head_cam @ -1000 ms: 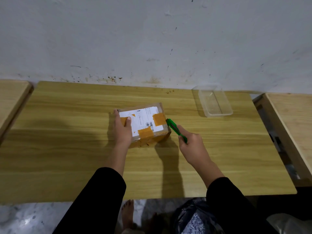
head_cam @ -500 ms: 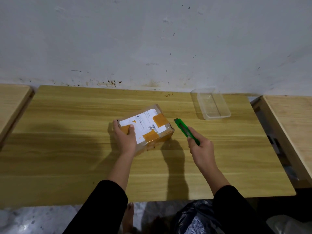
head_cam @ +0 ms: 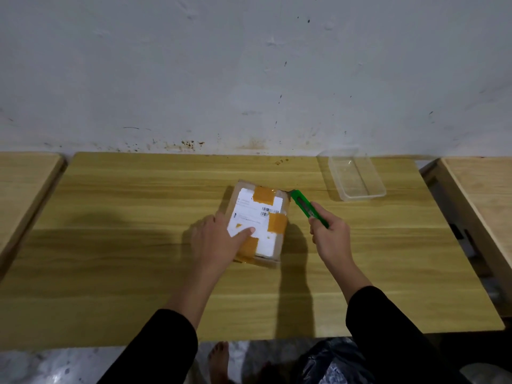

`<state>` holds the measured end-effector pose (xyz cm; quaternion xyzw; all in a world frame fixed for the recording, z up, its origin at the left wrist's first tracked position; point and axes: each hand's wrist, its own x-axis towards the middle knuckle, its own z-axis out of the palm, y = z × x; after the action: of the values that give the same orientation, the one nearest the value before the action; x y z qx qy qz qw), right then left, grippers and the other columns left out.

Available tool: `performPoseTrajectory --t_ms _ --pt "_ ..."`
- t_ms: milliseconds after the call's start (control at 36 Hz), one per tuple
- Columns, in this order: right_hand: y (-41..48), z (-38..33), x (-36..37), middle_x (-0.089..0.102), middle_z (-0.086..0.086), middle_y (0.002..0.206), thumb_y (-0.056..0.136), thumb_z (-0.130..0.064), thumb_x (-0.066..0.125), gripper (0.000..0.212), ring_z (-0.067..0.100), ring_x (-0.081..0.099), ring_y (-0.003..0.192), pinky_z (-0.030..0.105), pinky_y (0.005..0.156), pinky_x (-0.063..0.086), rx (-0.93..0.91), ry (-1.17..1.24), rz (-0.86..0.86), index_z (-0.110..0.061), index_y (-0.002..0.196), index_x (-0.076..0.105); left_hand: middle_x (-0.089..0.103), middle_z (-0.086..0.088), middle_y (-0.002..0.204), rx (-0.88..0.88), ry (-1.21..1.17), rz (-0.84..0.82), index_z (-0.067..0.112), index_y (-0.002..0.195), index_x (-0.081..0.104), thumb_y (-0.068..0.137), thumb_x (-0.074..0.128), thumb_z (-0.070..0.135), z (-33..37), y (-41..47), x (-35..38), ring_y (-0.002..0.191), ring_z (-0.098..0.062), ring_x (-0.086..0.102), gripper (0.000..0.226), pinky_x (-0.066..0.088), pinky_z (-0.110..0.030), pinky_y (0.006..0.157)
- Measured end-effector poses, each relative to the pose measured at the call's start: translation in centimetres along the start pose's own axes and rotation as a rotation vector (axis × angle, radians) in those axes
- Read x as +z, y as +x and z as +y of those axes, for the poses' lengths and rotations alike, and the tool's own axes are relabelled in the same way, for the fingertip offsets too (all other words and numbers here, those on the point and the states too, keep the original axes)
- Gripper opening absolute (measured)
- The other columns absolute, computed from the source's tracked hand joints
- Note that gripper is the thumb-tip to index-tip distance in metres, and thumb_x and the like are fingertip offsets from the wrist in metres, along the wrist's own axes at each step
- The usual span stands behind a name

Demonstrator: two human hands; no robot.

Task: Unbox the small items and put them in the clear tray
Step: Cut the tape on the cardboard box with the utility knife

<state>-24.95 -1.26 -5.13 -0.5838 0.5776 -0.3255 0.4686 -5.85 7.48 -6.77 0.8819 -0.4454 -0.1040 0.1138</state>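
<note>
A taped cardboard box [head_cam: 259, 217] lies closed on the wooden counter [head_cam: 133, 245], its white shipping label facing up between patches of orange tape. The left hand [head_cam: 219, 241] lies flat against the box's near left part. Its fingers stretch along the left side and its thumb presses on the label, a relaxed hand pinning the box down. To the right of the box, the right hand [head_cam: 329, 235] is clenched round the handle of a green utility knife [head_cam: 303, 205]. The knife's front end touches the box's far right corner. The clear tray [head_cam: 363, 195] sits beyond the box to the right, well apart from it, by the grey wall [head_cam: 249, 67]. Both arms wear black sleeves.
</note>
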Motion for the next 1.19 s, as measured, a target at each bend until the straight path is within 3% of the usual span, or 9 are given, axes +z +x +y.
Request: performPoseTrajectory --t_ms 111,194,250,306,472,639,833,1000,1194 --pt "0.4 0.2 -0.4 0.052 -0.01 0.075 0.092 -0.004 0.047 0.041 0.009 0.042 0.051 0.011 0.041 0.036 -0.007 0.006 -0.001 -0.017 0.131 0.051 0.046 -0.005 0.128 0.133 -0.072 0.021 0.017 0.129 0.041 0.078 0.052 0.067 0.3 -0.5 0.5 0.116 -0.02 0.044 0.073 0.036 -0.029 0.086" --pt "0.5 0.4 -0.6 0.05 -0.014 0.072 0.092 -0.005 0.047 0.041 0.008 0.043 0.051 0.01 0.041 0.036 -0.011 0.001 -0.013 -0.017 0.131 0.051 0.001 0.001 0.158 0.327 -0.136 -0.136 0.025 0.149 0.01 0.086 0.045 0.061 -0.1 -0.1 0.7 0.145 -0.018 -0.001 0.081 0.019 -0.038 0.114" --pt "0.6 0.5 -0.5 0.051 -0.011 0.076 0.092 -0.006 0.048 0.04 0.004 0.045 0.055 0.008 0.044 0.037 -0.008 0.001 -0.023 -0.016 0.131 0.052 -0.017 0.006 0.157 0.342 -0.126 -0.24 0.03 0.149 0.0 0.089 0.037 0.06 -0.1 0.0 0.8 0.143 -0.013 -0.019 0.077 0.011 -0.043 0.116" --pt "0.6 0.7 -0.4 0.05 -0.013 0.077 0.092 -0.006 0.049 0.039 0.0 0.045 0.059 0.008 0.05 0.038 -0.009 0.0 -0.033 -0.016 0.13 0.053 -0.022 0.007 0.155 0.306 -0.118 -0.262 0.029 0.149 -0.003 0.091 0.033 0.06 0.4 -0.2 1.0 0.141 -0.012 -0.024 0.076 0.013 -0.045 0.115" --pt "0.6 1.3 -0.4 0.048 -0.014 0.074 0.092 -0.007 0.05 0.038 -0.002 0.043 0.063 0.014 0.059 0.037 -0.008 0.003 -0.044 -0.017 0.128 0.054 -0.022 0.001 0.156 0.132 -0.18 -0.217 0.023 0.149 -0.005 0.092 0.031 0.057 2.6 -0.6 1.9 0.142 -0.019 -0.022 0.076 0.014 -0.038 0.115" --pt "0.8 1.6 -0.1 0.049 -0.009 0.081 0.092 -0.008 0.05 0.038 -0.004 0.04 0.068 0.014 0.065 0.036 0.002 0.028 -0.056 -0.016 0.129 0.054 -0.023 0.001 0.155 0.121 -0.219 -0.205 0.023 0.149 -0.004 0.093 0.033 0.056 2.8 -0.5 2.1 0.144 -0.019 -0.018 0.075 0.012 -0.037 0.115" --pt "0.6 1.3 0.1 0.048 -0.015 0.071 0.092 -0.008 0.05 0.037 0.003 0.046 0.057 0.016 0.051 0.036 0.065 0.044 -0.082 -0.017 0.127 0.056 -0.022 0.002 0.156 0.117 -0.24 -0.187 0.023 0.15 -0.001 0.093 0.036 0.054 2.9 -0.5 2.2 0.144 -0.019 -0.016 0.075 0.011 -0.036 0.116" --pt "0.0 1.1 -1.5 0.046 0.004 0.055 0.091 -0.002 0.049 0.036 0.007 0.036 0.038 0.015 0.034 0.029 0.189 0.148 -0.142 -0.014 0.125 0.058 -0.022 0.002 0.156 0.1 -0.23 -0.184 0.024 0.15 -0.002 0.093 0.035 0.055 3.0 -0.5 2.3 0.144 -0.02 -0.016 0.075 0.014 -0.037 0.115" --pt "-1.2 0.9 -2.5 0.044 0.005 0.057 0.091 0.001 0.047 0.037 0.002 0.033 0.032 0.013 0.032 0.027 0.239 0.181 -0.183 -0.011 0.124 0.058 -0.021 0.003 0.156 0.083 -0.24 -0.177 0.024 0.15 -0.001 0.092 0.036 0.055 3.1 -0.6 2.3 0.144 -0.02 -0.015 0.075 0.016 -0.039 0.115"
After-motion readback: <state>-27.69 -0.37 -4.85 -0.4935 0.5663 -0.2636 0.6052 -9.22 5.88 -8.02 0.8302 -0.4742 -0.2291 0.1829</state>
